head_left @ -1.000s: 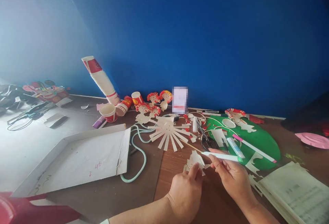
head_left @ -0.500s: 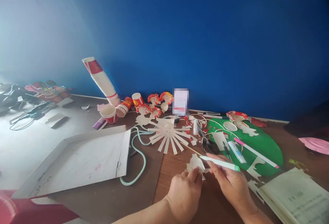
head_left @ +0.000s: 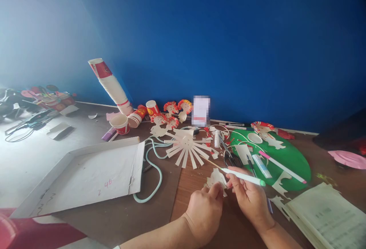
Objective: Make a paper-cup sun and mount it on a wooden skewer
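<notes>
My left hand (head_left: 204,211) is closed, thumb and forefinger pinching the lower edge of a small white paper cutout (head_left: 215,177) above the brown tabletop. In my right hand (head_left: 249,199) is a white marker pen with a green end (head_left: 246,176), lying across the fingers and pointing left. The right fingertips are close to the cutout's right edge; whether they touch it is hard to tell. Beyond the cutout lies a paper cup cut into flat strips like rays (head_left: 187,144), with a face drawn at its centre. A thin wooden stick (head_left: 213,163) lies between it and the marker.
Black-handled scissors (head_left: 233,160), a glue stick (head_left: 261,166) and a pink-ended marker (head_left: 283,167) lie around a green board (head_left: 297,165). At left are a shallow white box lid (head_left: 85,176), a pale cord (head_left: 157,186) and leaning stacked cups (head_left: 111,87). A book (head_left: 328,214) lies at right.
The camera view has shifted slightly. My right hand and the marker have moved a little; both hands keep their grips.
</notes>
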Motion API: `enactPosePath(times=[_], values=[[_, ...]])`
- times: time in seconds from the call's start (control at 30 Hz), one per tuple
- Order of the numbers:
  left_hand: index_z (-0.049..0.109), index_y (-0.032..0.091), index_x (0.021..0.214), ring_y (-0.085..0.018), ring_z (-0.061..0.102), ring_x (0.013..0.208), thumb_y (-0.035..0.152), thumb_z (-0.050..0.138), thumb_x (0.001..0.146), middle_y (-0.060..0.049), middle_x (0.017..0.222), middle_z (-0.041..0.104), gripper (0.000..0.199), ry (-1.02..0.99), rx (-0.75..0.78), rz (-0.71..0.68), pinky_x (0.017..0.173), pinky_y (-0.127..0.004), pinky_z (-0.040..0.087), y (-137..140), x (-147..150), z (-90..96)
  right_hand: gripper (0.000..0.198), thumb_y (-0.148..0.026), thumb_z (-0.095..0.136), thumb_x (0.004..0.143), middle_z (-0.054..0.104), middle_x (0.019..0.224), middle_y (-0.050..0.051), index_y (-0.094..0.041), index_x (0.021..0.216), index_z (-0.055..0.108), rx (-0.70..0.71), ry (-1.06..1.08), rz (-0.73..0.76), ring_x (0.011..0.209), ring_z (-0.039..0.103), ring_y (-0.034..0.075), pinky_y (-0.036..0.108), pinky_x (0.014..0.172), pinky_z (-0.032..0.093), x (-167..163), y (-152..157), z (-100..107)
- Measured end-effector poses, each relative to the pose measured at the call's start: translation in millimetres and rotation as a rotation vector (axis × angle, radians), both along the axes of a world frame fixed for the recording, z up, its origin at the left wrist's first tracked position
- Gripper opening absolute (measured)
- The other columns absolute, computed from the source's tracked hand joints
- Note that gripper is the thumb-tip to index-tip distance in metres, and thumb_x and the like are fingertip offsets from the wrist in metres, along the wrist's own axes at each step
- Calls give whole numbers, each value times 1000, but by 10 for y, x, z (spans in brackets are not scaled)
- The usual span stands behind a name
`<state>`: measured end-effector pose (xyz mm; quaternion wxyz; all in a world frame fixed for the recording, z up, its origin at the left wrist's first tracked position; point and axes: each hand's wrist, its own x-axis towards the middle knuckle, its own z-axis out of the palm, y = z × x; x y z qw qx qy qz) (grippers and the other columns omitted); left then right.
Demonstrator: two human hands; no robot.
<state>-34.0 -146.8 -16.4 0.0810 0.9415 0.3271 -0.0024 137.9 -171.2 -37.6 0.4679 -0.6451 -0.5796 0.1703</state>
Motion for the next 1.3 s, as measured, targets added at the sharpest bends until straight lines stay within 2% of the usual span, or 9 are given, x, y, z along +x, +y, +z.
enactPosePath(times=[0.2,0.37,0.6,0.83,1.3], values=[[54,17,118,-20,54,88,23,44,87,-8,117,57,33,-50,38,-11,64,-29,48,17,-38,41,25,-35,51,89,70,79,8,-19,107,57,-41,35,-20,60,67,19,29,55,56,-51,78,111],[61,15,105,-20,50,87,27,44,90,-8,99,62,26,-96,71,-37,76,-32,45,38,-42,78,20,-36,51,89,68,69,5,-20,100,58,-50,-2,-2,57,65,19,29,56,54,-141,170,199],[60,13,110,-19,49,98,26,45,90,-8,106,61,29,-140,77,-72,89,-31,42,55,-13,-31,17,-34,49,90,69,70,6,-19,94,57,-7,-65,-48,56,66,18,28,53,53,-123,158,92],[60,13,108,-20,51,98,25,44,89,-9,108,60,27,-126,46,-40,87,-32,46,27,16,-91,14,-32,50,90,69,73,6,-20,91,57,65,-259,-33,63,67,19,29,61,52,-111,198,105],[60,11,105,-21,51,95,23,49,86,-9,102,60,25,-86,19,-37,84,-31,47,26,26,-25,15,-32,49,90,68,74,4,-20,91,58,25,-236,58,59,65,16,27,61,52,-138,200,121]])
